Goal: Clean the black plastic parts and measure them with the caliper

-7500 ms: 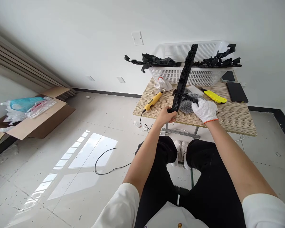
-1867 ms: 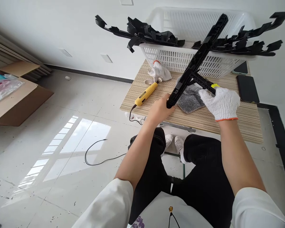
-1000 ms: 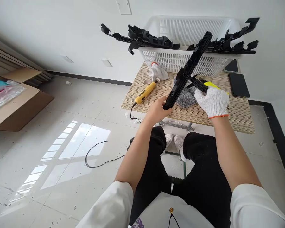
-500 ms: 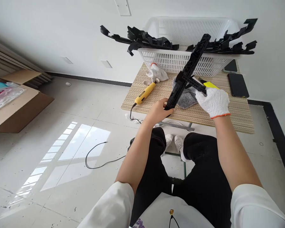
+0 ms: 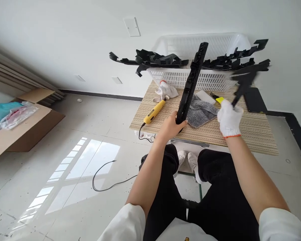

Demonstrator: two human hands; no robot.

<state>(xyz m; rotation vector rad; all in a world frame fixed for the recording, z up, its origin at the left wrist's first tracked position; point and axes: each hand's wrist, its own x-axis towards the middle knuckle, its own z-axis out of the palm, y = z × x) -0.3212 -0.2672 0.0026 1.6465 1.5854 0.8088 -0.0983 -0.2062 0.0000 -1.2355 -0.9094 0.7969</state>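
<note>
My bare left hand (image 5: 171, 124) is closed around the lower end of a long black plastic strip (image 5: 190, 83), which slants up and away over the table. White knit glove covers my right hand (image 5: 229, 117), which grips the handle end of a black caliper (image 5: 244, 83). The caliper is smeared by motion and points up to the right, apart from the strip. Between the hands a grey cloth (image 5: 202, 112) lies on the table, with a yellow-handled cutter (image 5: 217, 98) just beyond it.
A white plastic basket (image 5: 170, 77) stands at the table's back, with black plastic parts (image 5: 160, 60) sticking out both sides. A yellow corded power tool (image 5: 154, 112) and a crumpled white glove (image 5: 167, 89) lie left. At right is a black phone (image 5: 255, 99). An open carton (image 5: 35, 125) sits far left.
My right hand has drawn the caliper off the black strip and swung it up to the right. My left hand still holds the strip, now tilted more upright. The view has shifted slightly.
</note>
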